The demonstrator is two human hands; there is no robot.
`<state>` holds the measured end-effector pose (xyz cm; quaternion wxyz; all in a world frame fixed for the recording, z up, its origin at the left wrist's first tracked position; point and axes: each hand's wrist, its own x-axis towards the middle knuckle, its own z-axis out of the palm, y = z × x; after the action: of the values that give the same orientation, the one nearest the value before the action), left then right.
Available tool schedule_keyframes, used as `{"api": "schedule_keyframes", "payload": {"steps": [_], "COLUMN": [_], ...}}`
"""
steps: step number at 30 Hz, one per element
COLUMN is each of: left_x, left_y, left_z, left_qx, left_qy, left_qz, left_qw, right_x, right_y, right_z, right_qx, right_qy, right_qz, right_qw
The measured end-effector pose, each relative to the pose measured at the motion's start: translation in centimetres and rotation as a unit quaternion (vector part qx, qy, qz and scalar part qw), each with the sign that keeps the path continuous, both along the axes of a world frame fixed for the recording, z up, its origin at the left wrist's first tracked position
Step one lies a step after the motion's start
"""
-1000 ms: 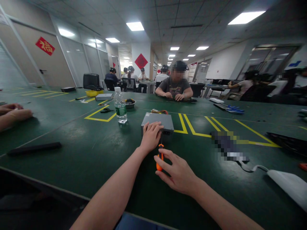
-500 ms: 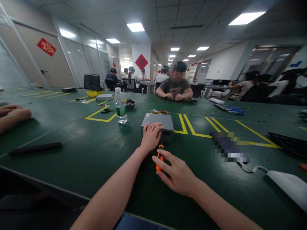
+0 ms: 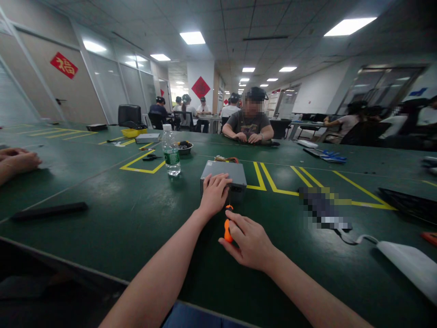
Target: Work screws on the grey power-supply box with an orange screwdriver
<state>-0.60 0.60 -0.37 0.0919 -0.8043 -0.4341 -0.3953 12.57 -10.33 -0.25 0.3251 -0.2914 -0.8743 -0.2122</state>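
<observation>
A grey metal computer power supply (image 3: 223, 169) lies on the green table, with a bundle of coloured wires (image 3: 227, 159) behind it. My left hand (image 3: 215, 193) rests on its top and near edge, fingers stretched out flat. In my right hand (image 3: 251, 239) is an orange and black screwdriver (image 3: 227, 230), gripped by the handle between thumb and fingers. Its shaft points away from me at the near face of the power supply, just right of my left hand. Whether the tip sits in a screw is too small to tell.
Left of the power supply stands a water bottle (image 3: 171, 152), with a metal bowl (image 3: 185, 147) behind it. A black bar (image 3: 49, 211) lies at left, near another person's hands (image 3: 20, 159). A cabled white object (image 3: 408, 262) is at right. Someone sits opposite (image 3: 251, 122).
My right fingers have closed in around the screwdriver handle, and the hand has shifted slightly left. My left hand and the power supply stay in place.
</observation>
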Motion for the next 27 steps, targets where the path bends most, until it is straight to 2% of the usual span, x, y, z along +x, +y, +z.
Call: {"api": "schedule_keyframes", "payload": {"steps": [8, 13, 20, 27], "left_x": [0.1, 0.0, -0.2, -0.2], "left_y": [0.0, 0.0, -0.1, -0.4], "left_z": [-0.1, -0.1, 0.1, 0.3], "left_qx": [0.000, 0.001, -0.008, -0.018], "left_qy": [-0.002, 0.002, 0.007, 0.013], "left_qz": [0.005, -0.002, -0.006, -0.010], "left_qw": [1.000, 1.000, 1.000, 1.000], "right_x": [0.3, 1.8, 4.1, 4.3], "right_y": [-0.1, -0.6, -0.4, -0.3], "right_z": [0.6, 1.6, 2.5, 2.6], "right_qx": [-0.088, -0.049, -0.018, -0.023], "right_qy": [-0.047, 0.023, 0.072, 0.084], "right_qz": [-0.015, 0.030, 0.014, 0.013], "right_qw": [0.995, 0.998, 0.997, 0.996]}}
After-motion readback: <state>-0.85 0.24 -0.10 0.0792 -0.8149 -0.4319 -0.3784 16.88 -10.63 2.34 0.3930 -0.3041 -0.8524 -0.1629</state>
